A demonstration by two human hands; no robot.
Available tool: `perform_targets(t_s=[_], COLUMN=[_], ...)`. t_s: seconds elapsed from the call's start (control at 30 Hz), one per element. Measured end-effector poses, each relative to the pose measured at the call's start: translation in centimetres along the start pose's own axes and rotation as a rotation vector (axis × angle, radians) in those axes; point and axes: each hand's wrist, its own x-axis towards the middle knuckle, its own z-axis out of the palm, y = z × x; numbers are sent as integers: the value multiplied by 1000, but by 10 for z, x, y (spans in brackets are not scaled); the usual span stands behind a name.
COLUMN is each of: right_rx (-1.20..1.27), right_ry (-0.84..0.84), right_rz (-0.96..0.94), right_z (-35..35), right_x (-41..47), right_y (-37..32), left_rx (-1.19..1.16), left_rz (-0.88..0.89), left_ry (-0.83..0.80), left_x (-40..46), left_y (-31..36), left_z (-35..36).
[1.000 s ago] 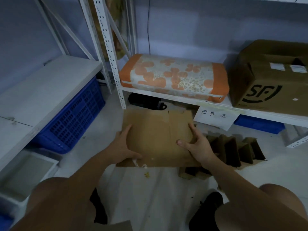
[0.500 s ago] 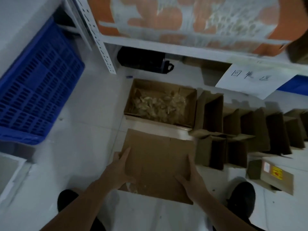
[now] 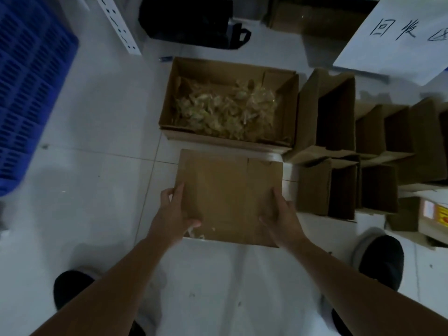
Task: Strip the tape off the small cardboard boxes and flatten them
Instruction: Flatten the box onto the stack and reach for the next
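Note:
A flattened brown cardboard box (image 3: 228, 190) is held level above the white tiled floor, in the middle of the view. My left hand (image 3: 173, 212) grips its left edge, thumb on top. My right hand (image 3: 282, 215) grips its right edge the same way. A shred of clear tape (image 3: 194, 232) clings to the near left corner. Beyond it stands an open carton (image 3: 169, 98) holding a heap of crumpled stripped tape (image 3: 225, 109). Several small open cardboard boxes (image 3: 339, 132) stand to the right.
A blue plastic crate (image 3: 29, 88) lies at the left. A white shelf post (image 3: 118, 23) and a black bag (image 3: 191, 20) are at the top. A handwritten paper sign (image 3: 397, 37) hangs top right. A labelled box (image 3: 434, 212) sits at the right edge. My shoes (image 3: 380, 260) flank the floor below.
The view has tilted down from the shelves to the floor. Both hands have kept hold of the flattened box and brought it down, just in front of the tape carton.

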Motion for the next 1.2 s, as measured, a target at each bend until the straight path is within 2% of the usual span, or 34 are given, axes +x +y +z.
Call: perform_targets(t_s=[0.17, 0.33, 0.4, 0.5, 0.6, 0.63, 0.7, 0.77, 0.83, 0.9, 0.97, 1.1, 1.2], right_rx=[-145, -373, -482, -507, -622, -593, -466, -331, -200, -102, -165, -385, -446], right_ry=[30, 61, 81, 27, -14, -6, 54, 226, 422, 505, 492, 279, 151], right_rz=[-84, -156, -163, -117, -175, -210, -306, -355, -291, -180, -126, -62, -26], right_z=[18, 29, 31, 28, 13, 7, -11, -37, -66, -95, -117, -134, -131], right_x=[28, 37, 38, 39, 28, 19, -10, -44, -74, -91, -98, -89, -73], right_y=[-6, -11, -14, -20, -33, -37, -46, -48, -44, -33, -22, -12, -6], left_rx=[119, 399, 426, 483, 471, 445, 394, 379, 366, 348, 378, 457, 492], left_rz=[-61, -92, -116, -149, -189, -179, -120, -21, 101, 214, 318, 448, 501], left_ry=[77, 168, 150, 101, 121, 139, 161, 107, 45, -6, -52, -87, -118], left_x=[23, 27, 28, 26, 21, 18, 7, -12, -35, -59, -79, -99, -98], left_y=[-7, -27, -28, -23, -5, 4, 27, 55, 81, 107, 129, 160, 177], left_z=[7, 11, 13, 19, 18, 16, 11, 5, -1, -9, -14, -10, 8])
